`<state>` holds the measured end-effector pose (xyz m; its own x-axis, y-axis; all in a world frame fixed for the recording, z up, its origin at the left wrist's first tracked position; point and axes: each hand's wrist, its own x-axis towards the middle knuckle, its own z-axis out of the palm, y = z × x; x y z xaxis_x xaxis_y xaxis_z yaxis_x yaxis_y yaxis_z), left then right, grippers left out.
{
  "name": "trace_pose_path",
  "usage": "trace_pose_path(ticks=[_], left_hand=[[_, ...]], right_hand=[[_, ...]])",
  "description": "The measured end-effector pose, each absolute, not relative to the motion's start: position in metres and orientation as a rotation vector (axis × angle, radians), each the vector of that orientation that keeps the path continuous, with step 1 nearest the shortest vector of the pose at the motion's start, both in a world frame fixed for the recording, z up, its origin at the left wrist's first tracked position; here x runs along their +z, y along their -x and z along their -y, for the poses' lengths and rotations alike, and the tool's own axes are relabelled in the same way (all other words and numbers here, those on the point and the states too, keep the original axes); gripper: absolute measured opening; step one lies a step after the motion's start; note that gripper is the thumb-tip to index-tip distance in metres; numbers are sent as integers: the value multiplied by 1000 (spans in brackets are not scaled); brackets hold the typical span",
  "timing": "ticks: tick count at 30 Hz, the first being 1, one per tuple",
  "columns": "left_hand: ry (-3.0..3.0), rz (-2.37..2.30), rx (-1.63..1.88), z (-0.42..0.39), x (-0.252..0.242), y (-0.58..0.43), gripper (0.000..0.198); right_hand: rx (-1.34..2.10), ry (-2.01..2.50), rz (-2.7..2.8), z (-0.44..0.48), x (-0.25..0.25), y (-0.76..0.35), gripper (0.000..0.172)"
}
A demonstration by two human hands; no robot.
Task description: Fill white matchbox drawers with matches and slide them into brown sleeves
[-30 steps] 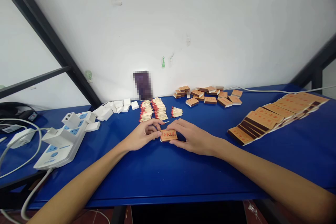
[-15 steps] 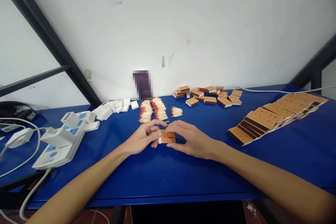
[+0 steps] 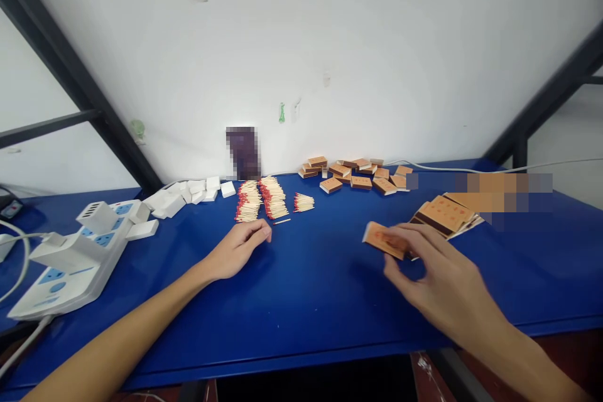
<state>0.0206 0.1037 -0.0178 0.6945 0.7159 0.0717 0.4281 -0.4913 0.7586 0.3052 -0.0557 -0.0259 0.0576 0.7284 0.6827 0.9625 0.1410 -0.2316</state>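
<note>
My right hand [image 3: 424,267] grips a matchbox [image 3: 377,236] between thumb and fingers, its orange printed face up and a white end to the left. The box is tilted above the table, just left of a fanned stack of flat orange-and-brown matchbox sleeves [image 3: 445,212]. My left hand [image 3: 241,249] rests loosely closed on the table, and nothing shows in it. Right in front of it lie two piles of red-headed matches [image 3: 249,202]. A smaller bundle of matches [image 3: 304,202] and a single loose match [image 3: 282,222] are to the right of those piles.
Several matchboxes [image 3: 360,182] lie heaped along the wall. White matchbox trays [image 3: 170,205] are piled at the back left, beside a white power strip [image 3: 70,273] with cables. A blurred dark object [image 3: 244,154] leans against the wall. Black metal posts frame the blue table [image 3: 306,301].
Both hands held the matchbox together before. My right hand has carried it to the right, towards the stacked sleeves. My left hand has let go, and its fingers have curled in.
</note>
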Motion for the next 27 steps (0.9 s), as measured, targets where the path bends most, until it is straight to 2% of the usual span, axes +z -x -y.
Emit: trace_pose_path(ticks=[4, 10, 14, 19, 23, 27], left_hand=[[-2117, -836, 582, -100, -21, -28, 38], [-2119, -777, 660, -99, -24, -25, 37], [-2155, -837, 653, -106, -24, -20, 31], [-2259, -1099, 925, -138, -19, 4, 27], [-2548, -1528, 937, -177, -17, 45, 16], [-2746, -1547, 760, -200, -25, 74, 33]], right_hand=[[-630, 1804, 1599, 76, -46, -342, 21], [-583, 1824, 1643, 69, -63, -357, 21], [-627, 1789, 1692, 66, -61, -356, 19], [-640, 1631, 1805, 60, -40, -324, 14], [-458, 1761, 2115, 12, -21, -293, 21], [-366, 1977, 2218, -64, -16, -286, 32]])
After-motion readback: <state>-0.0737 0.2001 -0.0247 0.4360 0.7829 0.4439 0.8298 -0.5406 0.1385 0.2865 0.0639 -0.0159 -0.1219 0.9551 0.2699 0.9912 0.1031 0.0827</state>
